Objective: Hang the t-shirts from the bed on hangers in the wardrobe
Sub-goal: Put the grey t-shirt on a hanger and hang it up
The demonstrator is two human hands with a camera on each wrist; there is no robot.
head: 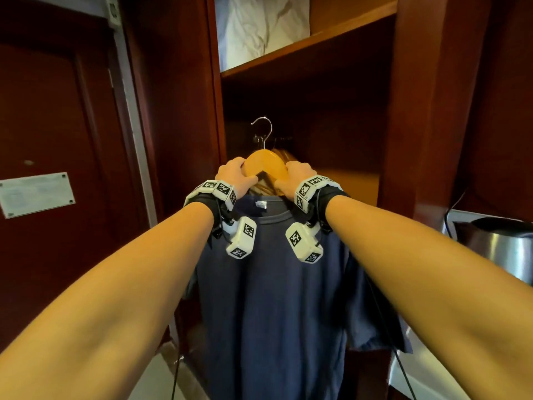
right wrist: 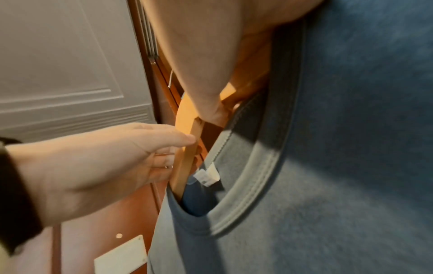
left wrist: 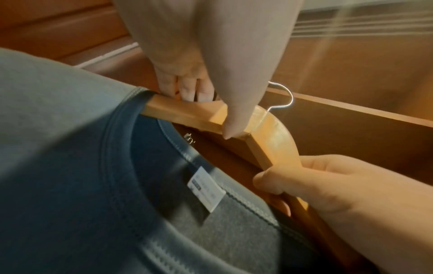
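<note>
I have the dark blue cotton t-shirt (head: 277, 298) on the curved wooden hanger (head: 264, 163), in front of the open wardrobe (head: 317, 116). My left hand (head: 235, 176) and right hand (head: 295, 177) each curl round one hanger arm. Next, I judge, the steel hook (head: 264, 128) must be lifted onto the rail, which I cannot see.

We count one dark blue cotton t-shirt (head: 274, 298) and one light wooden hanger with a silver wire hook (head: 264, 163) carrying it. Two bare hands are on it: one left hand (head: 235, 176), one right hand (head: 294, 177). Further hangers sit behind; their number cannot be told. We record one white folded bedding bundle (head: 259, 27) and one steel kettle (head: 501, 243).
</note>
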